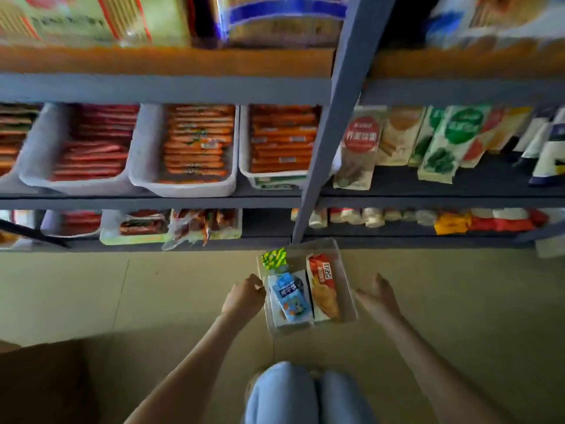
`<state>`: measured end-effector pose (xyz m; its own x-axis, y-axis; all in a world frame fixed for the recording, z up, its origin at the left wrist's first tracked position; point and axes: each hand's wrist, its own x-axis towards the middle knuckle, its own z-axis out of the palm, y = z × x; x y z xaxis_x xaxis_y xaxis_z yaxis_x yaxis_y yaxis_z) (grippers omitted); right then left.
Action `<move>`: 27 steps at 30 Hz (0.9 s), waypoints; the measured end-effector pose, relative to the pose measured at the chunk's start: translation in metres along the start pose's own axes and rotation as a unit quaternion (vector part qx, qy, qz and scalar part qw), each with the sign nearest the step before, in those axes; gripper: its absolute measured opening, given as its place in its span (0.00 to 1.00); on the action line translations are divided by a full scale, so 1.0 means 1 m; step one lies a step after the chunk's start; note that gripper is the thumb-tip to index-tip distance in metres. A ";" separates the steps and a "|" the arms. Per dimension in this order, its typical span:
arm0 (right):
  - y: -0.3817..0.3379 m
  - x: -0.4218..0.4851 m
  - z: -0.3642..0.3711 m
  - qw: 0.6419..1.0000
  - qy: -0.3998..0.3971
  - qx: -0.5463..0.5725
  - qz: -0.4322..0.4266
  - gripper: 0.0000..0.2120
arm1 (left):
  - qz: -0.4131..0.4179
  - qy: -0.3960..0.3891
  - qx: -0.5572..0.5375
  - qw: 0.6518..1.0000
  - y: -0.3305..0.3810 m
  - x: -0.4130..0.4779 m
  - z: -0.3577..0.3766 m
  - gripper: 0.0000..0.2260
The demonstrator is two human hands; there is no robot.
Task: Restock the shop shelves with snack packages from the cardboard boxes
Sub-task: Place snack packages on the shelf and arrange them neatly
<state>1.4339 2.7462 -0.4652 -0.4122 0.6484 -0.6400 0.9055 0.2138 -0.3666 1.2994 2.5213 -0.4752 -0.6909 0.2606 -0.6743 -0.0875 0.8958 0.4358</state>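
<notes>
A clear plastic bin (347,272) stands on the floor in front of the shelving. Inside it lie a blue snack package (289,296) and a red and orange package (324,289), with a green and yellow package (274,257) at its far left corner. My left hand (244,296) is at the bin's left rim, its fingers curled on the edge. Just off the right wall, my right hand (379,296) is relaxed with the palm turned toward the bin, holding nothing. A brown cardboard box (39,381) sits at the lower left.
Grey metal shelves with an upright post (324,142) rise behind the bin. White trays (183,185) of red and orange packs fill the left bays. Standing pouches (360,145) line the right bay. My knees in light trousers (305,396) are below the bin on the tan floor.
</notes>
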 end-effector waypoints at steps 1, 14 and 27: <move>0.011 0.022 0.023 1.000 -0.001 0.007 0.000 0.33 | -0.015 0.007 -0.008 1.000 -0.008 0.022 0.020 0.11; 0.096 0.276 0.289 0.999 0.018 -0.018 0.036 0.53 | 0.157 -0.008 0.141 0.977 -0.076 0.261 0.221 0.14; 0.055 0.184 0.206 0.993 0.102 -0.044 -0.041 0.47 | 0.088 -0.031 0.069 0.993 -0.038 0.179 0.169 0.13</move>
<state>1.3871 2.7270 -0.7421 -0.4644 0.7590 -0.4563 0.8785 0.3298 -0.3456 1.3002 2.5944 -0.7129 -0.6416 0.4350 -0.6318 0.1330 0.8743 0.4669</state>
